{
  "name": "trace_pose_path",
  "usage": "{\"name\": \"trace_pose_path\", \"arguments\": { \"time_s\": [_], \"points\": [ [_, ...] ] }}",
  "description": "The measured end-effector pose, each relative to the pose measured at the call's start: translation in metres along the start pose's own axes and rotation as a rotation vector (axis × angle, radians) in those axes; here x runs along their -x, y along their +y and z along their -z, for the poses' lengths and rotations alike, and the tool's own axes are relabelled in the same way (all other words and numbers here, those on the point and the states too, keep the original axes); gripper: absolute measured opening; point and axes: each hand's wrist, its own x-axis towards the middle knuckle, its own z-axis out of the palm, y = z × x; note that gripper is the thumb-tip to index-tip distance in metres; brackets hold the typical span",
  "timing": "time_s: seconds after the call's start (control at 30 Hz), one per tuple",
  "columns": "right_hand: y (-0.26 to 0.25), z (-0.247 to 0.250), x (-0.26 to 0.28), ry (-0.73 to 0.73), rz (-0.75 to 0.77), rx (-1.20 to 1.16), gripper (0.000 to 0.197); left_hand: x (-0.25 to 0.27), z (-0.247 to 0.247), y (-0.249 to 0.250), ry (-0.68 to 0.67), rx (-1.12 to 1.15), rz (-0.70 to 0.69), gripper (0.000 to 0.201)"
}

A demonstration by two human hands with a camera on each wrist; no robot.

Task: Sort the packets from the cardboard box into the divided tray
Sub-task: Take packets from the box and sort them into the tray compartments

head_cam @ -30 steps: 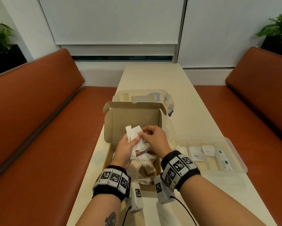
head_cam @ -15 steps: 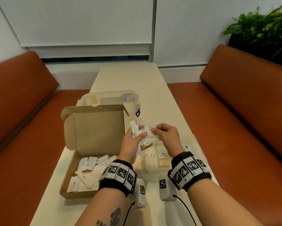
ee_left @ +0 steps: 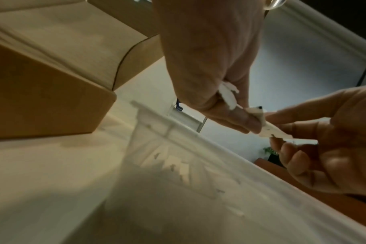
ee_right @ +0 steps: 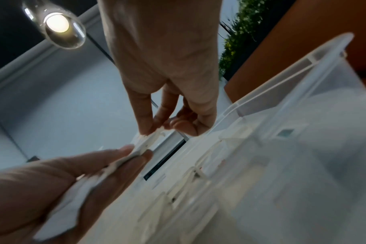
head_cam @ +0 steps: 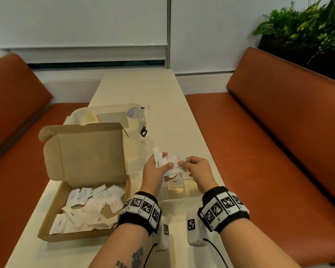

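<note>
An open cardboard box sits at the table's left, with several white packets loose inside. My left hand grips a fanned bunch of white packets, one marked Sugar, above the clear divided tray. My right hand pinches a packet at the bunch's right side. A Pepper packet lies in the tray below the hands. In the left wrist view my left hand and right hand both pinch the packets. In the right wrist view the tray lies under the hands.
A clear plastic lidded container stands behind the box lid. Orange benches run along both sides of the narrow cream table. A planter with green leaves stands at the back right.
Both hands lifted a bunch of packets out of the box and carried it right, over the tray. My head turned right too, so the box now lies at the left.
</note>
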Motion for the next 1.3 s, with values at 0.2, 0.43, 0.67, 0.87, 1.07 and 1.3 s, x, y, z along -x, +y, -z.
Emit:
{"name": "trace_pose_path", "arguments": {
  "time_s": [0.2,0.43,0.67,0.87,1.07,1.3],
  "points": [
    [-0.009,0.007,-0.012,-0.063,0.057,0.183,0.005,-0.001,0.005,-0.007,0.009,-0.118,-0.016,0.030],
    [-0.009,0.023,-0.017,-0.137,0.045,0.492,0.011,-0.002,0.010,-0.017,0.111,-0.088,-0.050,0.030],
    [0.006,0.038,-0.025,0.005,0.067,0.834,0.006,-0.002,0.011,-0.022,0.168,0.033,-0.044,0.023],
    [0.014,0.027,-0.025,0.018,0.109,1.058,0.016,-0.002,0.012,-0.022,0.140,0.117,-0.031,0.026],
    [0.017,0.022,-0.025,-0.018,0.118,1.125,0.026,-0.002,0.013,-0.022,0.122,0.136,-0.023,0.026],
    [0.029,0.014,-0.024,0.000,0.100,1.097,0.019,-0.003,0.014,-0.023,0.117,0.107,-0.031,0.026]
  ]
}}
